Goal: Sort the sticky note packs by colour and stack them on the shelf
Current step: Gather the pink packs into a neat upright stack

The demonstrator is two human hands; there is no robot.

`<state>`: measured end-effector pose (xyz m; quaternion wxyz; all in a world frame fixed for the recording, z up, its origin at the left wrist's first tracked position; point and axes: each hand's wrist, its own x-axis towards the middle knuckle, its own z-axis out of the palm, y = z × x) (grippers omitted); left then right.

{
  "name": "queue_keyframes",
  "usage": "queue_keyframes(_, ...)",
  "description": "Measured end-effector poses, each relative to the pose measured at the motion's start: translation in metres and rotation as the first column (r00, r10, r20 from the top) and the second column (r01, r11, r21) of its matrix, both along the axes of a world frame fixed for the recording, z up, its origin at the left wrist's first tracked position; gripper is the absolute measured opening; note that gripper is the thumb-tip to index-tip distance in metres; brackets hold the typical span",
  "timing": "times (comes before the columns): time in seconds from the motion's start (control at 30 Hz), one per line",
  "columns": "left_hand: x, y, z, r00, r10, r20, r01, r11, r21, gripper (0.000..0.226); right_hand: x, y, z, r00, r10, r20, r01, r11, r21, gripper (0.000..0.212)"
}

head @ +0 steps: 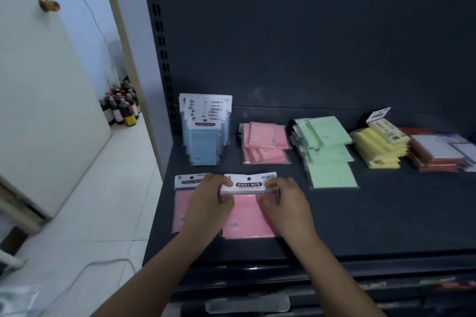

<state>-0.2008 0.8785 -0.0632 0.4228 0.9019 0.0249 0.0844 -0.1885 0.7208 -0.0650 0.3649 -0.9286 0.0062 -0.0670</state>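
Stock on the dark shelf (386,213): sticky note packs, mostly grouped by colour already. Back row, left to right: blue packs (201,141) in a neat overlapping column with white header cards at the far end; pink pile (265,144), loose, packs lying at slightly different angles; green pile (327,152), fanned out toward the front edge, not squared; yellow pile (378,147), stacked but with one header card sticking up; red-orange pile (435,154) at far right, with pale packs on and beside it whose colour cannot be told. Front row: pink pack (247,213) lying flat near the shelf's front edge, held at its "STICKY NOTE" header end by both hands; left hand (206,203) and right hand (283,206) each have the thumb on top of the header and the fingers curled about the pack's upper corners. The thick edge under the header may mean several packs together; the count cannot be told. Second pink pack (183,203) lies flat just to the left, partly under the left hand. Judged remaining: both front pink items are apart from the pink pile and want joining to it; the pink and green piles want squaring. Off the shelf, on the floor at left: dark bottles (121,108).
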Motion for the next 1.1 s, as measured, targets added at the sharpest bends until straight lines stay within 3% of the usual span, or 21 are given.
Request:
queue_keyframes(0.1,0.0,0.003,0.001,1.0,-0.023,-0.004,0.023,0.994,0.103,0.021,0.002,0.0,0.002,1.0,-0.007,-0.006,0.007,1.0,-0.028,0.027)
queue_keyframes(0.23,0.01,0.006,0.002,0.999,0.007,0.035,-0.011,0.993,0.114,0.025,0.012,-0.002,0.008,0.999,0.018,-0.029,-0.019,0.999,-0.04,0.022)
queue_keyframes(0.37,0.029,-0.004,0.011,0.994,-0.056,0.095,0.05,0.996,0.07,0.036,0.036,-0.009,0.018,0.997,-0.002,0.082,-0.01,0.989,0.144,0.011)
queue_keyframes(0.43,0.042,-0.012,0.019,0.992,-0.063,0.105,0.062,0.998,0.007,0.04,0.048,-0.01,0.025,0.996,0.003,0.093,-0.027,0.964,0.265,0.017)
queue_keyframes(0.6,0.073,-0.031,0.033,0.989,-0.142,0.052,0.146,0.985,-0.09,0.039,0.066,-0.005,0.032,0.997,0.033,-0.067,0.011,0.823,0.567,0.032)
queue_keyframes(0.67,0.08,-0.035,0.03,0.996,-0.082,-0.031,0.08,0.994,-0.08,0.045,0.07,-0.004,0.034,0.991,0.025,-0.132,0.07,0.74,0.669,0.032)
queue_keyframes(0.77,0.084,-0.037,0.027,1.0,0.025,0.0,-0.025,0.997,-0.073,0.043,0.071,-0.005,0.04,0.981,-0.001,-0.192,0.156,0.589,0.793,0.02)
queue_keyframes(0.83,0.085,-0.038,0.028,0.998,0.055,-0.003,-0.054,0.96,-0.275,0.024,0.071,-0.006,0.043,0.977,-0.017,-0.212,0.189,0.524,0.83,0.014)
queue_keyframes(0.9,0.084,-0.037,0.029,0.995,0.08,-0.067,-0.103,0.856,-0.507,0.003,0.07,-0.006,0.043,0.974,0.017,-0.225,0.196,0.433,0.88,0.008)
queue_keyframes(0.97,0.08,-0.033,0.025,0.987,0.081,-0.136,-0.147,0.785,-0.602,0.015,0.067,-0.003,0.041,0.97,0.067,-0.232,0.19,0.379,0.906,0.007)
queue_keyframes(1.1,0.068,-0.019,0.024,0.977,0.068,-0.203,-0.197,0.661,-0.724,0.02,0.061,0.009,0.037,0.983,0.074,-0.166,0.114,0.456,0.883,0.019)
